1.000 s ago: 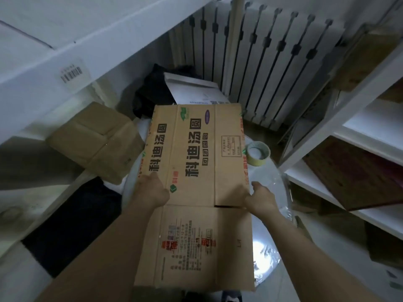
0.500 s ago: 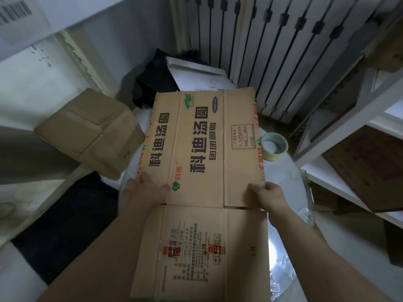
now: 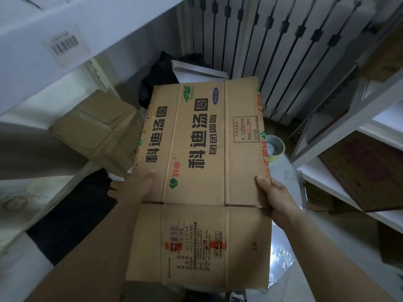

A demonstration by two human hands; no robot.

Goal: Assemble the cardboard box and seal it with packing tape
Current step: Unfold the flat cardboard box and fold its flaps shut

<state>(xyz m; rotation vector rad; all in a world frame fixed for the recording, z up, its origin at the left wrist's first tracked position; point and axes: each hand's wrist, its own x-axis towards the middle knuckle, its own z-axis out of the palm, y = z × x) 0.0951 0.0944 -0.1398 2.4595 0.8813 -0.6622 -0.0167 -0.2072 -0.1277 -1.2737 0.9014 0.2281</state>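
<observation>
While my left hand (image 3: 133, 188) and my right hand (image 3: 275, 196) each pinch a side edge of the flat cardboard box (image 3: 202, 177), its long way points away from me; the tape roll (image 3: 275, 147) sits nearer my right.

Just one view: worn on the head, pointed forward and down, held close over the flattened box (image 3: 200, 166).
</observation>
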